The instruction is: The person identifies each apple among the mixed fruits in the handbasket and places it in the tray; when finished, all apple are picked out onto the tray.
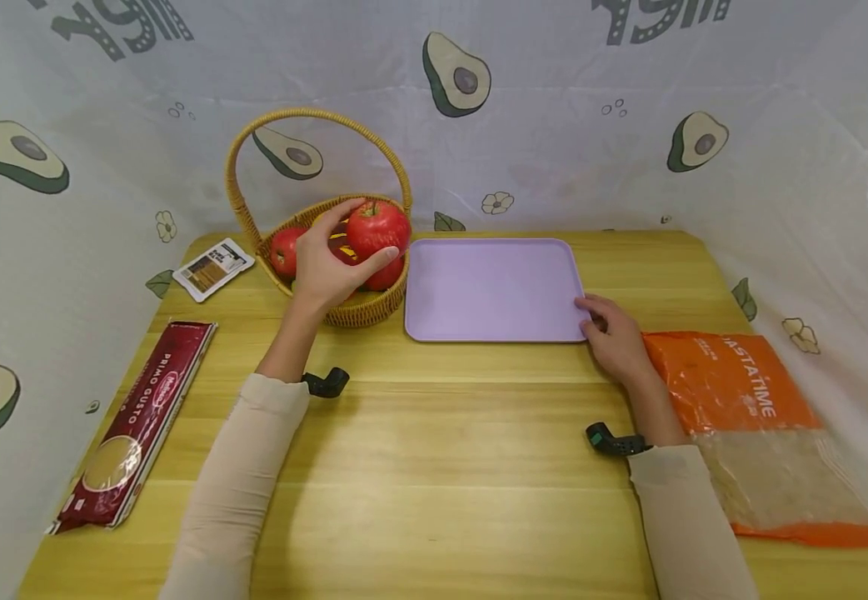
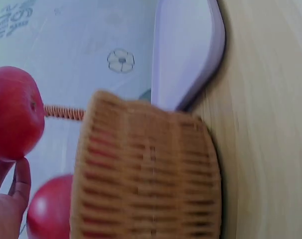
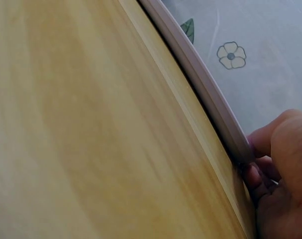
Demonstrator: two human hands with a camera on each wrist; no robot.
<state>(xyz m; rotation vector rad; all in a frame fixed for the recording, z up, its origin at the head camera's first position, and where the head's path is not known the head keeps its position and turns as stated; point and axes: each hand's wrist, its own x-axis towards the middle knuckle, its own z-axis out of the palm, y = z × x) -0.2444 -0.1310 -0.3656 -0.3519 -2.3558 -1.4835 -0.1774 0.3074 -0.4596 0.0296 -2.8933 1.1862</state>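
Between thumb and fingers, my left hand grips a red apple over the wicker basket. In the left wrist view this apple is raised clear of the basket's rim. More red apples, one at the left, lie inside the basket; something yellow and dark behind my fingers is partly hidden. To the right of the basket, a lilac tray lies flat on the table. My right hand pinches the tray's right edge near its front corner, with fingertips at the rim.
A dark red pasta packet lies at the left, with a small white packet behind it. On the right, an orange and clear pasta bag lies beside my right forearm. The basket's tall handle arches above the apples.
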